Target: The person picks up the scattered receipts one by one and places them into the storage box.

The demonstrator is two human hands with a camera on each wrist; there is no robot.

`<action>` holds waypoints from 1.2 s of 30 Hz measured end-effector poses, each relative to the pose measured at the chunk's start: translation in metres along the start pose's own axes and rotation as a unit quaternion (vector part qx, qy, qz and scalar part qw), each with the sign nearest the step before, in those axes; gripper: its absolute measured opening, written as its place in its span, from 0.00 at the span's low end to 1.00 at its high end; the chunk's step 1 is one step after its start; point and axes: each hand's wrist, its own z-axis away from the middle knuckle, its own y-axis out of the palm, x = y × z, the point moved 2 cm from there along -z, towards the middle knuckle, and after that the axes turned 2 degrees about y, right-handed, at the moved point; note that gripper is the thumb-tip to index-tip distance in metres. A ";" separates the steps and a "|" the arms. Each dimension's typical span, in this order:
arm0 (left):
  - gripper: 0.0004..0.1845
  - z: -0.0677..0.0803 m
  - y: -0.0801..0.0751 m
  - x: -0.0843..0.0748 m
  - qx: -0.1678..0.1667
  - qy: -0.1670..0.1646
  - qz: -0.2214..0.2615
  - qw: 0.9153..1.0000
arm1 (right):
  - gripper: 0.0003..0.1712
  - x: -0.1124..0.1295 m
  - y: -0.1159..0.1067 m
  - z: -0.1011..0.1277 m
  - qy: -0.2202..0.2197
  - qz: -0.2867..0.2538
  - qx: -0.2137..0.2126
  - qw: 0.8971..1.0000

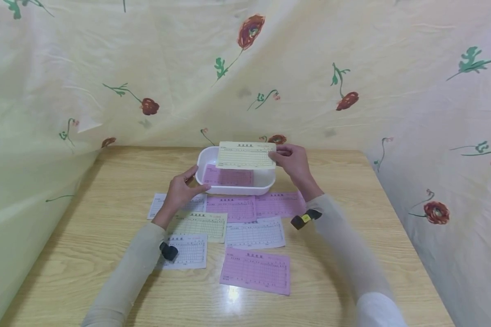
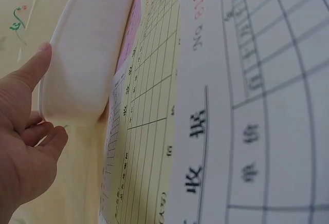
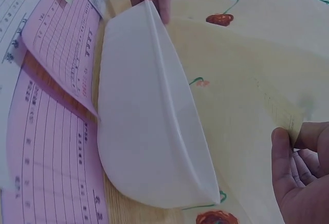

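Note:
My left hand (image 1: 180, 193) grips the left end of a white plastic tub (image 1: 237, 190), thumb at the near rim and fingers round the outer side. A pink receipt slip (image 1: 229, 177) lies inside the tub. Above the tub's opening, my right hand (image 1: 294, 161) pinches a yellow receipt slip (image 1: 245, 155) by its right edge, between thumb and fingers. The slip's printed face is turned toward me and covers part of the tub's back. In the right wrist view, the pinched corner of that slip shows beside the tub wall (image 3: 139, 95).
Several loose slips lie on the wooden table (image 1: 331, 281) in front of the tub. Among them are a pink slip (image 1: 255, 271) nearest me, a white slip (image 1: 255, 234) and a yellow slip (image 1: 206, 225). A flowered cloth (image 1: 180, 68) hangs behind and along both sides.

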 end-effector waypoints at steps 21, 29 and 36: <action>0.50 0.001 0.000 0.002 -0.005 0.007 0.001 1.000 | 0.20 -0.016 0.058 -0.024 0.004 0.092 0.008 0.996; 0.51 0.000 0.000 0.001 -0.006 0.015 0.005 1.000 | 0.19 -0.022 0.068 -0.026 0.003 0.113 0.020 0.993; 0.50 0.000 0.000 0.001 -0.009 0.024 0.001 1.000 | 0.17 -0.023 0.074 -0.024 -0.005 0.131 0.040 0.991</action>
